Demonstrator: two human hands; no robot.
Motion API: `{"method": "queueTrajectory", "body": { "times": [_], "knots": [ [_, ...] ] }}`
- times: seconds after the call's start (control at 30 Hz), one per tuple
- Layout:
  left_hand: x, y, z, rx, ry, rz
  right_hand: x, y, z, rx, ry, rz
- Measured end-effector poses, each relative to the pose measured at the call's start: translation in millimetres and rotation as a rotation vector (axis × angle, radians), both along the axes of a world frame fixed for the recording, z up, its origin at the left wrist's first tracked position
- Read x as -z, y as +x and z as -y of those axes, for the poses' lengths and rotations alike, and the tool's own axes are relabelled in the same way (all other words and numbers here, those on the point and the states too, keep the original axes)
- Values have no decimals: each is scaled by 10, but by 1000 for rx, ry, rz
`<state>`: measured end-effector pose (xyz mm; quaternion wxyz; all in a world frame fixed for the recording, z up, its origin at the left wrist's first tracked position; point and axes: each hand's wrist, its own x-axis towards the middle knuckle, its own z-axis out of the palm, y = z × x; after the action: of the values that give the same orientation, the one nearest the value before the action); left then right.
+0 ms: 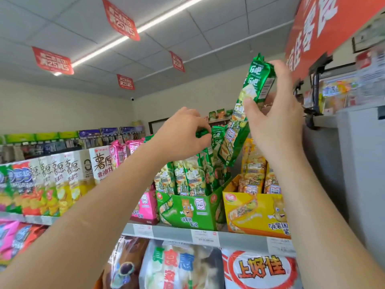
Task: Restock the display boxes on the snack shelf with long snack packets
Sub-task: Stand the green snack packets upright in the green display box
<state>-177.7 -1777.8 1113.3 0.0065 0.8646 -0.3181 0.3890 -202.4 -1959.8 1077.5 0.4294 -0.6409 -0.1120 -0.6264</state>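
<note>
Closest, large snack bags (260, 270) on the lower shelf are cut off by the bottom edge, and both bare forearms cross in front of them. Above runs the shelf edge (173, 231) with price tags (205, 237) too blurred to read.

On it stand a green display box (187, 211) and, just beside it on the right, a yellow display box (248, 213) partly behind the right forearm. A pink box (145, 205) is largely hidden by the left forearm.

The left hand (181, 136) curls over the tops of the standing green packets (187, 178) in the green display box, pinching one; its fingertips are partly hidden. The right hand (277, 122) clamps thumb and fingers round a long green packet (259, 80), which is tilted with its lower end by the tops of the standing ones.

Beyond, the far shelves (62, 140) and red ceiling signs (52, 60) are blurred.
</note>
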Motion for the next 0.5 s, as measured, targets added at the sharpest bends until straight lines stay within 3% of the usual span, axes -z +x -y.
{"method": "queueTrajectory", "body": {
  "times": [0.1, 0.27, 0.37, 0.5],
  "knots": [
    [73, -71, -86, 50, -100, -57, -38, 99, -71, -103, -17, -6],
    [100, -92, -101, 88, -172, -110, 47, 348, -241, -167, -279, -354],
    [117, -65, -102, 92, -163, -100, 146, 442, -317, -314, -253, -520],
    [46, -38, -78, 21, -68, -129, 94, 444, -279, -408, -249, -567]
  ]
}}
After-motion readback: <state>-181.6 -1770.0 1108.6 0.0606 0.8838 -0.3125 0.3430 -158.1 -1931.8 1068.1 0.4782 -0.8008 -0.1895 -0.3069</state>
